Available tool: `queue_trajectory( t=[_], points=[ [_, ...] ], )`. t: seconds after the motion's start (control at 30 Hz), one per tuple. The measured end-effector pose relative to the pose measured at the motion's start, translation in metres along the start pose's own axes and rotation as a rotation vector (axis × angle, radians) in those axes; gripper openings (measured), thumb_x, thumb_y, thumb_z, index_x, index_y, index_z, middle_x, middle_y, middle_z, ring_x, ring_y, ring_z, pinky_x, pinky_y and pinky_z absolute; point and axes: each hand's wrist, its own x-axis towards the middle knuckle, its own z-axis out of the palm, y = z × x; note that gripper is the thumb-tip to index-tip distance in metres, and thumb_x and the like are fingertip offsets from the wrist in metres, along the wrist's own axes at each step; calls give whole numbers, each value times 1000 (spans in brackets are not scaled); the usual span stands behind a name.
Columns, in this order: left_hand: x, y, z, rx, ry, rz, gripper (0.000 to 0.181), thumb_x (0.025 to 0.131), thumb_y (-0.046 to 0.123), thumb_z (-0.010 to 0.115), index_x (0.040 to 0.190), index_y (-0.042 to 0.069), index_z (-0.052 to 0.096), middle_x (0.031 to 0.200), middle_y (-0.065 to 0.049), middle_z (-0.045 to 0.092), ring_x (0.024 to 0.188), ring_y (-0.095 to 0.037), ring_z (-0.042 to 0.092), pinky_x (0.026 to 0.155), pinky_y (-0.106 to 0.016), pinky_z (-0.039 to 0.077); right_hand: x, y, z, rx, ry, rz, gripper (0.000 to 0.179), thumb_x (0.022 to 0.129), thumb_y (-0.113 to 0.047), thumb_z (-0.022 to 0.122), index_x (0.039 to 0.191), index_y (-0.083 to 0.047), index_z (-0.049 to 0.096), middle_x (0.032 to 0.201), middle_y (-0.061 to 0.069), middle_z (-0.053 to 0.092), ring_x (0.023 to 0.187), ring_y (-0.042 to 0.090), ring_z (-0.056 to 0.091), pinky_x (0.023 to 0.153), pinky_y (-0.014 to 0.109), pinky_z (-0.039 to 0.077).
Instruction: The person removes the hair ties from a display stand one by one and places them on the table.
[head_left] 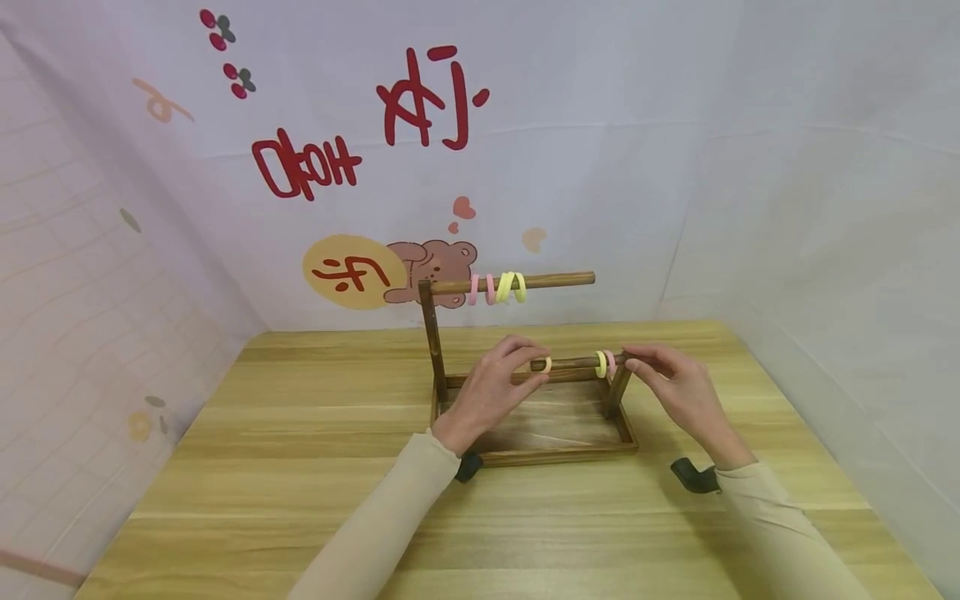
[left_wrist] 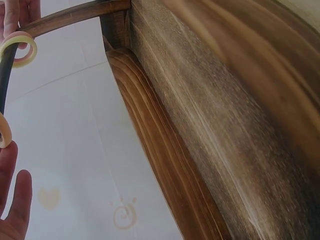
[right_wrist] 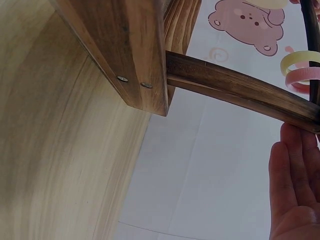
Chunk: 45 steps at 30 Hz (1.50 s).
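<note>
A dark wooden rack point(head_left: 433, 342) has two horizontal rods at different heights. My left hand point(head_left: 495, 383) pinches a pale orange ring point(head_left: 547, 365) around the free left end of the lower rod point(head_left: 573, 363). In the left wrist view, a fingertip touches that ring point(left_wrist: 5, 132). At the rod's other end, my right hand point(head_left: 678, 387) grips the top of the short post point(head_left: 617, 392) between thumb and fingers. Beside it, a yellow ring point(head_left: 601, 364) and a pink ring point(head_left: 611, 362) hang on the lower rod.
Pink rings point(head_left: 491, 289) and yellow rings point(head_left: 520, 287) hang on the upper rod point(head_left: 558, 280). The rack's shallow tray base point(head_left: 555, 457) stands on a wood-grain table point(head_left: 300, 483). Behind rises a white printed cloth point(head_left: 600, 183). Black wrist straps point(head_left: 693, 477) show near both sleeves.
</note>
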Motion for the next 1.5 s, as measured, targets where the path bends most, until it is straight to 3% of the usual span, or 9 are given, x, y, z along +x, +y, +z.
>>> queue_trajectory(
  t=[0.4,0.57,0.8,1.1,1.2,1.33,1.5],
  points=[
    [-12,-3,-18,14,15,15,34,91,13,82,124,10,74,121,-4,65,95,-18,68,76,-26,58,-1,1,1,21,0,-12,25,97,-2,72,121,0,74,113,13,76,100,-13,62,88,6,49],
    [-21,-5,-29,-35,11,38,33,89,4,82,121,5,74,117,-6,65,90,-19,69,77,-23,60,-2,1,0,8,0,-12,25,97,-2,71,121,-2,74,112,13,76,101,-15,61,87,6,49],
    [-36,-7,-43,14,11,51,31,89,6,82,119,6,75,118,-7,68,97,-18,69,76,-27,60,-3,2,0,0,3,-15,24,97,-2,71,122,-1,74,112,14,76,101,-16,60,87,5,48],
    [-64,-5,-65,-14,-50,-82,41,90,9,82,128,5,70,122,-5,68,99,-20,69,81,-38,62,-2,0,0,13,6,-19,25,96,0,71,121,0,74,112,15,76,101,-15,61,88,5,48],
    [-74,-6,-72,0,-51,-118,44,88,8,84,129,3,69,120,-6,69,92,-17,67,77,-37,61,-2,-1,0,21,2,-12,25,97,-1,71,122,-1,74,112,15,76,101,-15,61,88,6,48],
    [-86,-6,-81,19,-35,-134,44,86,9,85,126,1,69,115,-8,70,84,-16,64,72,-37,60,-2,-2,-1,20,0,2,25,97,-2,71,122,-4,74,113,14,76,101,-15,61,88,5,48],
    [-100,-8,-89,24,-20,-156,43,84,6,87,123,3,70,113,-8,71,89,-19,69,77,-37,62,-1,-3,0,32,1,-1,26,97,-1,71,123,-3,74,114,14,76,101,-15,61,88,5,48]
  ],
)
